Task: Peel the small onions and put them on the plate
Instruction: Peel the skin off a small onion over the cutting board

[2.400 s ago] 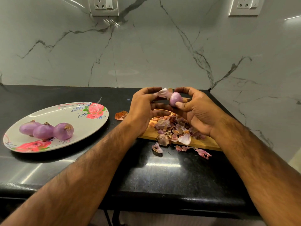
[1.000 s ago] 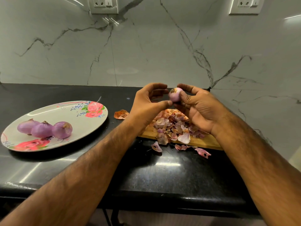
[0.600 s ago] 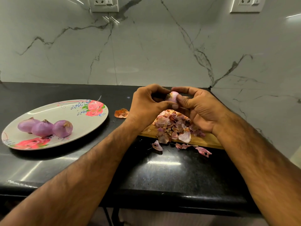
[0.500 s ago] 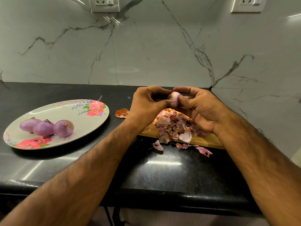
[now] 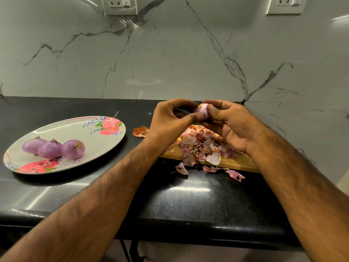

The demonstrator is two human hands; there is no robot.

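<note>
A small onion [image 5: 203,110] is held up in the air between the two hands, above the far end of the wooden cutting board [image 5: 229,162]. The left hand [image 5: 172,120] has its fingers curled, with the thumb tip pressed against the onion's lower left side and the index finger arched over toward its top. The right hand [image 5: 231,124] pinches it from the other side, index finger along the top and thumb against its front. Only a pale pink patch of the onion shows between the fingertips; how much skin is left on it cannot be told.

Under the hands, a heap of onion peels [image 5: 203,146] covers much of the board, partly hidden by the right wrist. A few loose peel scraps [image 5: 181,168] lie on the black countertop [image 5: 188,202] just in front of the board, and one orange-brown peel [image 5: 140,131] lies between the board and the plate.

The floral plate [image 5: 75,128] sits well to the left of the hands, with three peeled onions [image 5: 73,149] touching in a row on its near left part. A marble backsplash [image 5: 170,53] with two wall sockets [image 5: 120,5] rises behind the counter.
</note>
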